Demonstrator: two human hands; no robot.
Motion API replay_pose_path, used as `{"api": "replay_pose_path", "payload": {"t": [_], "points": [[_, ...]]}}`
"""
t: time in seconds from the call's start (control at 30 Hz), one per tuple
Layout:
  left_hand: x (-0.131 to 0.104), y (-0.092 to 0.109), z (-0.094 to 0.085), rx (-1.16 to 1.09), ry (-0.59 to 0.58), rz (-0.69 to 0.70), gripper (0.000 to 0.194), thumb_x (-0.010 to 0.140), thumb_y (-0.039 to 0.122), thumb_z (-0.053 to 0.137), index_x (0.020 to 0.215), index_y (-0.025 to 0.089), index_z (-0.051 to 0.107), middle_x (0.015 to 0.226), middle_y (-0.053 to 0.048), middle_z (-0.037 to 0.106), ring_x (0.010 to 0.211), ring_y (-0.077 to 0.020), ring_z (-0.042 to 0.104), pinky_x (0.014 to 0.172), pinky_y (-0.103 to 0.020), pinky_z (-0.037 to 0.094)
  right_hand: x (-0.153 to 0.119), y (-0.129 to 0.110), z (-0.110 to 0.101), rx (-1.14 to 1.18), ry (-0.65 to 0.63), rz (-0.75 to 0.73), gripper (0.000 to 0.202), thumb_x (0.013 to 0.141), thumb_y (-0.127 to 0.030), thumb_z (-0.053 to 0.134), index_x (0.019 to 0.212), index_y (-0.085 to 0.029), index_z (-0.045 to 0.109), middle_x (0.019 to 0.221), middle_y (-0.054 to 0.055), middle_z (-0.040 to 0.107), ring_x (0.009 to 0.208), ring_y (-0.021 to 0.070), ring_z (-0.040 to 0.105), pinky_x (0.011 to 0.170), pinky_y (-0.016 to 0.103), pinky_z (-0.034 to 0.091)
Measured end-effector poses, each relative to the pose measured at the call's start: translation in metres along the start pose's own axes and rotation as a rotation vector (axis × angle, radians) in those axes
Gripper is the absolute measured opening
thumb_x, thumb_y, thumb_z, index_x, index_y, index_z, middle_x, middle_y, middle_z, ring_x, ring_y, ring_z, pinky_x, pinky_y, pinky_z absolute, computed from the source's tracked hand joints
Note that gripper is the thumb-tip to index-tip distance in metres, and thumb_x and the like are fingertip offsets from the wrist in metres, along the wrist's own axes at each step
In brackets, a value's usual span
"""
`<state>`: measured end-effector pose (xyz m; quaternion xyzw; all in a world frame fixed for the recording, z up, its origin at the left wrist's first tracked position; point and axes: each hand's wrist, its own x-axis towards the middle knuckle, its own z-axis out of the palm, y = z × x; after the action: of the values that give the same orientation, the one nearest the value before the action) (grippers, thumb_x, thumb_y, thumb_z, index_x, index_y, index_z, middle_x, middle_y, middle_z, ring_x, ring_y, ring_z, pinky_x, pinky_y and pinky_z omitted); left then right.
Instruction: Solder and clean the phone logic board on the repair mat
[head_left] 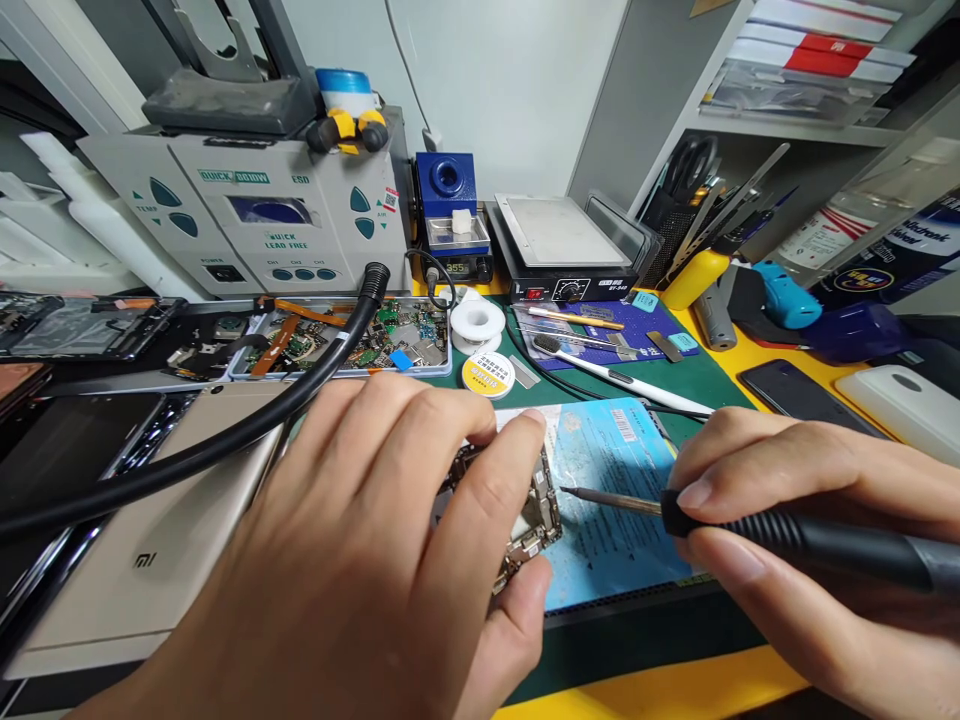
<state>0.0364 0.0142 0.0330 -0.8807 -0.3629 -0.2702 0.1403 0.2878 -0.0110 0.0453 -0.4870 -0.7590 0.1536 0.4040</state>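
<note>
- We hold the circuit board (525, 510) with the left hand (360, 560): forefinger on its far edge, thumb on its near edge, fingers closed on it. It rests on the blue mat (607, 500), centre near.
- The right hand (817, 540) is closed in a pen grip on the soldering iron (795, 535); its tip (566, 491) points left, just beside the board's right edge (contact not certain; the joint itself is too small to make out).
- For good work we judge: keep the board pinned flat, brace the right hand on the bench, bring the tip in low and touch only the target pad, briefly.
- The board lies between the hands, mostly under the left fingers and to the left of the iron's tip.
- The black hose (225, 430) crosses far left; the solder spool (478, 322) and flux tin (487, 375) sit beyond the board.
</note>
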Motion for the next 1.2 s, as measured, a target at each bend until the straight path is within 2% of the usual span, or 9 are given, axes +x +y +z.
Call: {"api": "replay_pose_path", "payload": {"t": [0.17, 0.3, 0.7, 0.87, 1.2], "points": [[0.0, -0.001, 0.001, 0.009, 0.038, 0.006, 0.047, 0.078, 0.032, 0.073, 0.121, 0.016, 0.062, 0.104, -0.009, 0.064, 0.092, -0.0323, 0.055, 0.08, -0.05, 0.043, -0.001, -0.001, 0.0, 0.005, 0.034, 0.0, 0.02, 0.081, -0.018, 0.074, 0.087, -0.037, 0.07, 0.072, -0.003, 0.073, 0.065, 0.018, 0.072, 0.052, 0.025, 0.055], [0.0, 0.001, 0.001, 0.008, 0.037, -0.004, 0.046, 0.078, 0.03, 0.072, 0.121, 0.016, 0.062, 0.105, -0.01, 0.064, 0.092, -0.0327, 0.056, 0.079, -0.051, 0.043, -0.001, -0.003, 0.0, -0.017, 0.013, 0.016, 0.019, 0.082, -0.021, 0.075, 0.087, -0.039, 0.069, 0.072, -0.006, 0.074, 0.065, 0.0164, 0.072, 0.053, 0.023, 0.056], [0.002, 0.0, 0.001, 0.005, 0.055, 0.04, 0.045, 0.081, 0.03, 0.071, 0.122, 0.016, 0.061, 0.105, -0.01, 0.063, 0.093, -0.0322, 0.056, 0.08, -0.051, 0.043, 0.002, -0.002, -0.007, -0.037, -0.091, 0.003, 0.017, 0.087, -0.028, 0.075, 0.094, -0.042, 0.067, 0.076, -0.004, 0.076, 0.068, 0.0191, 0.076, 0.053, 0.023, 0.06], [0.0, 0.001, 0.001, 0.001, 0.053, 0.036, 0.046, 0.082, 0.029, 0.072, 0.125, 0.017, 0.059, 0.108, -0.009, 0.061, 0.095, -0.0309, 0.056, 0.083, -0.05, 0.044, -0.001, 0.004, -0.005, 0.05, -0.046, 0.012, 0.014, 0.087, -0.029, 0.077, 0.093, -0.039, 0.069, 0.075, -0.002, 0.075, 0.066, 0.0194, 0.075, 0.049, 0.024, 0.057], [-0.002, 0.001, 0.0, 0.018, 0.059, 0.04, 0.043, 0.085, 0.033, 0.071, 0.124, 0.016, 0.06, 0.106, -0.01, 0.061, 0.093, -0.0321, 0.056, 0.081, -0.052, 0.045, -0.001, 0.01, -0.006, -0.029, -0.038, -0.032, 0.013, 0.086, -0.032, 0.078, 0.092, -0.039, 0.07, 0.075, -0.003, 0.077, 0.06, 0.0173, 0.074, 0.051, 0.022, 0.059]]}}
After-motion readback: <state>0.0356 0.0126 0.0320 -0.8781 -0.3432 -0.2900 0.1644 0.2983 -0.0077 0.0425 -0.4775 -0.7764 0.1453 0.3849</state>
